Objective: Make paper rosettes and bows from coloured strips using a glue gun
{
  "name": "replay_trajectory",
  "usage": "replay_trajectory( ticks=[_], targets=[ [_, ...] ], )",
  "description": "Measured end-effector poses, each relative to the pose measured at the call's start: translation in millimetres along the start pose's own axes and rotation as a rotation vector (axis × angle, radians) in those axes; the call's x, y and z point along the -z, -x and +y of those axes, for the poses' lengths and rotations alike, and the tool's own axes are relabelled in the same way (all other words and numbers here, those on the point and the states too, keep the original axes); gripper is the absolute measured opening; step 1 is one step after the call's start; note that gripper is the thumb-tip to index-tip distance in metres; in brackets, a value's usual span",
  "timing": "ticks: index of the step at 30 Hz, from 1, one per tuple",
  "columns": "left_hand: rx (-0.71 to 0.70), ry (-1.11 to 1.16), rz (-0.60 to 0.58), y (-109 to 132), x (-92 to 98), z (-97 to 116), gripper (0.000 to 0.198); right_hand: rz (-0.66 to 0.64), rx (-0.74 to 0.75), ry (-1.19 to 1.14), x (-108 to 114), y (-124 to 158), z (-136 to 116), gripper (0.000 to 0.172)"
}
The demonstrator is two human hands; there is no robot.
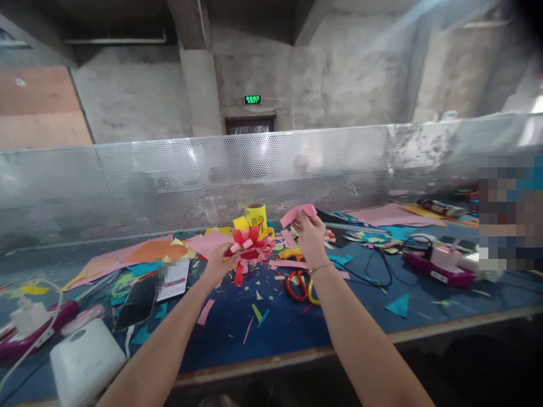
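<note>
My left hand is closed on the left edge of a flower-like craft made of red, pink and yellow strips. Raised to the right of it, my right hand pinches a pink strip, which bends over the fingertips. Just behind the flower stands a yellow tape roll. Scissors with a red handle loop and a yellow one lie on the table by my right wrist, partly hidden by the forearm. Small colored scraps are scattered in front of the flower.
On the blue table at left lie a phone, a white box-shaped device and a purple power strip. Another purple power strip with cables sits right. A perforated metal screen runs along the back. A blurred person is at far right.
</note>
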State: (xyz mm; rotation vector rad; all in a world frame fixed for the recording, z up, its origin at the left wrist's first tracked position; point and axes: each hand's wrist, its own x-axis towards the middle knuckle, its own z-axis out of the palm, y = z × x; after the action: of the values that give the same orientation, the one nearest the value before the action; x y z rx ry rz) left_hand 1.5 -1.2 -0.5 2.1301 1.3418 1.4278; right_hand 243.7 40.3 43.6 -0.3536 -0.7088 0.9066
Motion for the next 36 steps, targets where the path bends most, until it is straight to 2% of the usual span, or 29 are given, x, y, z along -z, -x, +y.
replay_trajectory(
  ticks=[7,10,13,17,21,23,26,29,31,36],
  targets=[
    [-0.055,0.252,-0.093,-7,-1.9,-22,0.016,-0.046,0.000,0.124,-6,7,10,0.026],
    [-0.037,0.368,-0.088,-8,-2.2,-28,0.032,-0.074,0.026,0.165,-7,10,15,0.024],
    [-0.001,0.382,-0.063,-6,-1.2,-29,0.043,-0.135,0.057,0.232,-9,14,18,0.022],
    [-0.010,0.263,-0.081,-4,0.8,-28,0.025,-0.208,0.142,0.375,-10,19,17,0.023],
    [-0.209,0.151,0.035,-5,3.7,-22,0.017,-0.251,0.265,0.474,-12,25,7,0.024],
    [-0.333,0.101,0.089,-5,6.5,-18,0.014,-0.318,0.399,0.579,-14,30,1,0.016],
    [-0.484,0.030,0.125,-4,11.7,-12,0.016,-0.502,0.576,0.707,-17,40,-4,0.011],
    [-0.578,-0.043,0.181,-3,16.3,-8,0.023,-0.679,0.569,0.684,-20,48,-1,0.017],
    [-0.576,-0.065,0.233,-3,18.5,-8,0.028,-0.731,0.530,0.674,-21,50,2,0.019],
    [-0.612,-0.036,0.317,-4,20.7,-6,0.021,-0.874,0.607,0.789,-22,50,2,0.009]
  ],
)
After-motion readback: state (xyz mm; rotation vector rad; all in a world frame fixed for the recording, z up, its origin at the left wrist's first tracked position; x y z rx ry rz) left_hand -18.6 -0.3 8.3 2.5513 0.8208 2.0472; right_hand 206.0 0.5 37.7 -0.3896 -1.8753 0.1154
